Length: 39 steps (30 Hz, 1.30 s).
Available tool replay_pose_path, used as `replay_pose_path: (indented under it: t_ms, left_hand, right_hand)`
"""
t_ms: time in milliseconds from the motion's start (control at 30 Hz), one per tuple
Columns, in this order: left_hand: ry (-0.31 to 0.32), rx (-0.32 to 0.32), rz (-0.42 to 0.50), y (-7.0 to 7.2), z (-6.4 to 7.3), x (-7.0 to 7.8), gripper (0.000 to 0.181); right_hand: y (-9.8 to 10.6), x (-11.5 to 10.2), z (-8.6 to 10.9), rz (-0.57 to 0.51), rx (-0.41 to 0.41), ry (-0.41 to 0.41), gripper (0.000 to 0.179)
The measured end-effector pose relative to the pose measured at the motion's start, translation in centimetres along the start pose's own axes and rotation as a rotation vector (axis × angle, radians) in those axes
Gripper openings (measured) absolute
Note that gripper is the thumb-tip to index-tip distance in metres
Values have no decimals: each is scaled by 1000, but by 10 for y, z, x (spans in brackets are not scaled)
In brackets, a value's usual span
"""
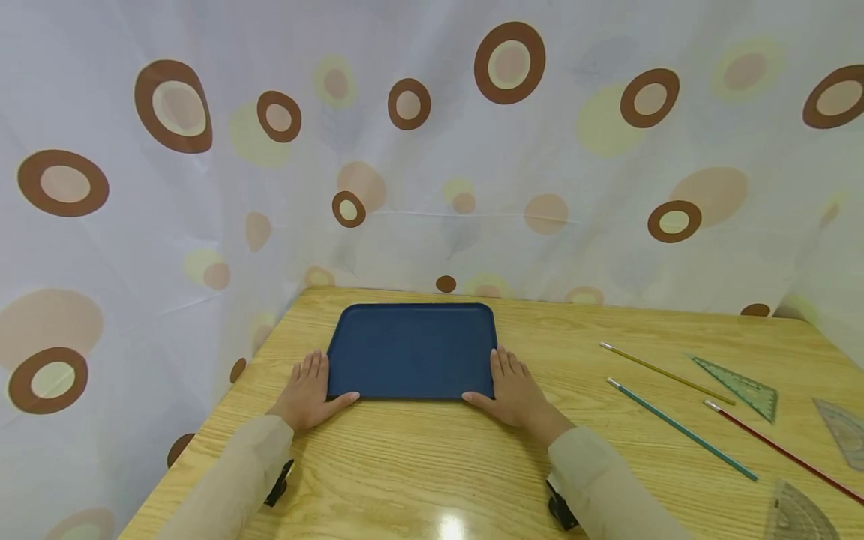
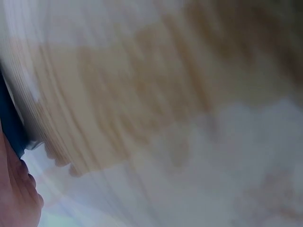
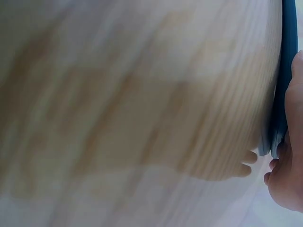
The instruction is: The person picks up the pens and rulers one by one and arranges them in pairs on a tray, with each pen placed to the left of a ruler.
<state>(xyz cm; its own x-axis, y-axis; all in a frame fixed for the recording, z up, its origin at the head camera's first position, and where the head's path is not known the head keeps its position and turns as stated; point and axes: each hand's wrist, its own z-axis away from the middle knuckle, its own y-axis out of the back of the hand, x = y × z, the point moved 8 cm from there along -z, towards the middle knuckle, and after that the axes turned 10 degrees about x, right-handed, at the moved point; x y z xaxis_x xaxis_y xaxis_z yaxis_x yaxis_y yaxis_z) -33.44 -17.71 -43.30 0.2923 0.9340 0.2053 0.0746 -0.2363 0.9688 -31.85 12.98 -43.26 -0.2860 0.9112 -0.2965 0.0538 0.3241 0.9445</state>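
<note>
A dark blue rectangular tray (image 1: 413, 351) lies flat on the wooden table. At its near left corner is my left hand (image 1: 307, 394), fingers straight along the left side and thumb at the front edge. My right hand (image 1: 516, 390) mirrors it at the near right corner, its straight fingers against the right side. The left wrist view catches the tray's edge (image 2: 12, 118) beside part of the left hand (image 2: 19, 198). In the right wrist view the tray's rim (image 3: 284, 80) runs past the right hand (image 3: 291, 179).
Right of the tray lie a yellow pencil (image 1: 664, 371), a teal pencil (image 1: 682, 427) and a red pencil (image 1: 776, 446). Near them are a green set square (image 1: 742, 386) and two clear protractors (image 1: 799, 514). A patterned curtain (image 1: 432, 150) borders the table's back and left.
</note>
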Motion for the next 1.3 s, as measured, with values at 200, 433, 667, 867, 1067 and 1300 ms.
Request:
replay_pose_path:
  t_ms: [200,433,667,867,1067,1300]
  left_hand:
    - [-1,-1,15,-1,1,1,99]
    - [-5,-5,13,-6,0,0,99]
    - [-14,-4,25,-4,-1,5,99]
    - [-15,-15,15,-5,-2,7,98]
    - [-17,-17,20,-5,-2,9,98]
    - [-11,-44,28,-4,-1,13,98]
  right_hand:
    - [2,0,2,-9,12,7,93]
    - [2,2,4,11,17,-1,93]
    - [3,5,6,17,17,-4,93]
    - [4,7,7,5,20,-5,93]
    - [4,9,8,19,28,0,93]
    - [6,10,10,25,33,-3,93]
